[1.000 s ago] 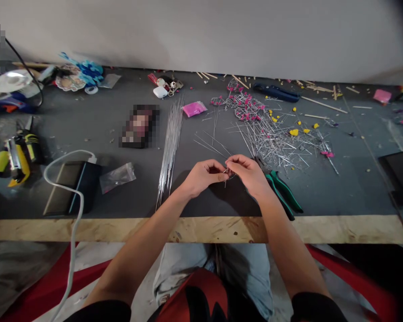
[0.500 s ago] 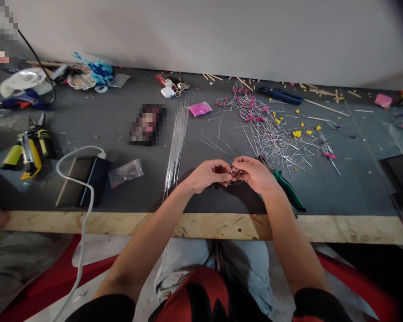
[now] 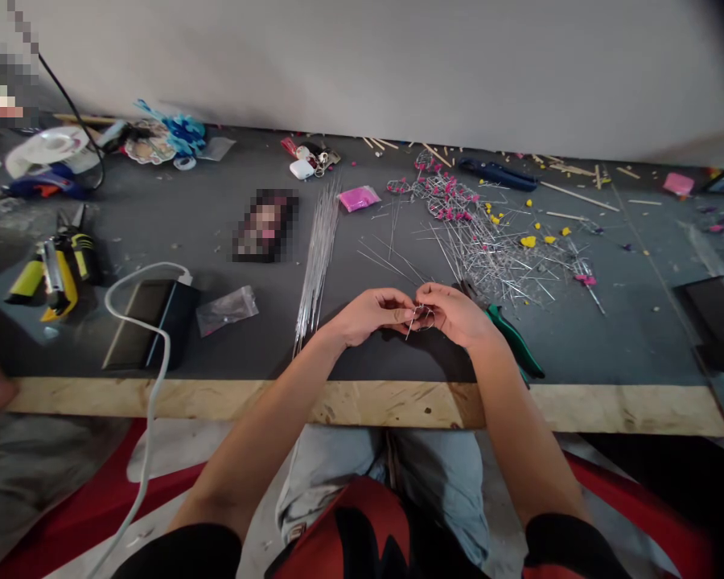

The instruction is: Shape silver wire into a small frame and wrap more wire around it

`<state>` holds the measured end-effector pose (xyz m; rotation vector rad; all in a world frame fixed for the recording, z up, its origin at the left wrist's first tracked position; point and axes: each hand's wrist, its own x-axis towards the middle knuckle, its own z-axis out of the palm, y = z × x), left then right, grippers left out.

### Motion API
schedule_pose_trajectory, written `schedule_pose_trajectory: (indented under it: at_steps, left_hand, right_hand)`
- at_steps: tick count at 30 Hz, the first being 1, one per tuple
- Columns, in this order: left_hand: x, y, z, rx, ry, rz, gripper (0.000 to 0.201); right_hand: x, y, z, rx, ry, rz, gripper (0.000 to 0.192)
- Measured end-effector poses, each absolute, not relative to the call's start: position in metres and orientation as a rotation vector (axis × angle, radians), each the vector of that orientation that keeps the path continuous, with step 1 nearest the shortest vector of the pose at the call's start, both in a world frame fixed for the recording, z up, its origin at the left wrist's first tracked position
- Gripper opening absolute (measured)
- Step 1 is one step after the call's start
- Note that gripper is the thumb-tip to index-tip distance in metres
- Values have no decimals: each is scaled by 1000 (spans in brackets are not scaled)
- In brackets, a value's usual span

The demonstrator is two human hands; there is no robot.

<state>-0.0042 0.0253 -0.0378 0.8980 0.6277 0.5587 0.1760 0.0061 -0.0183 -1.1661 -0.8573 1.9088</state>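
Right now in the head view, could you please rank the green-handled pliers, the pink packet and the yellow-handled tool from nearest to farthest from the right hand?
1. green-handled pliers, just right of the right hand.
2. pink packet, farther back, left.
3. yellow-handled tool, far left.

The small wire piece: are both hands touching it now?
Touching. The head view shows the left hand and right hand pinching the small wire piece between their fingertips, no gap visible.

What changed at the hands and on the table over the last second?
Little changed. Both hands, left hand and right hand, still pinch the small wire piece between their fingertips, turning it slightly. The view shifted a little. The green pliers, straight wire bundle and wire pile stayed put.
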Motion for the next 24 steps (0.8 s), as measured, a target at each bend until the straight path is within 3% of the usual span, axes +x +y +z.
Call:
schedule_pose_trajectory:
  at_steps: [11,24]
  left_hand:
    - [-6,24,-34,921,643,477,25]
    - [-2,20,-24,899,645,432,8]
  right_hand:
    - [175,5,-19,-1134,-910,1878,9]
    - [174,3,-18,-1146,-970,1943,10]
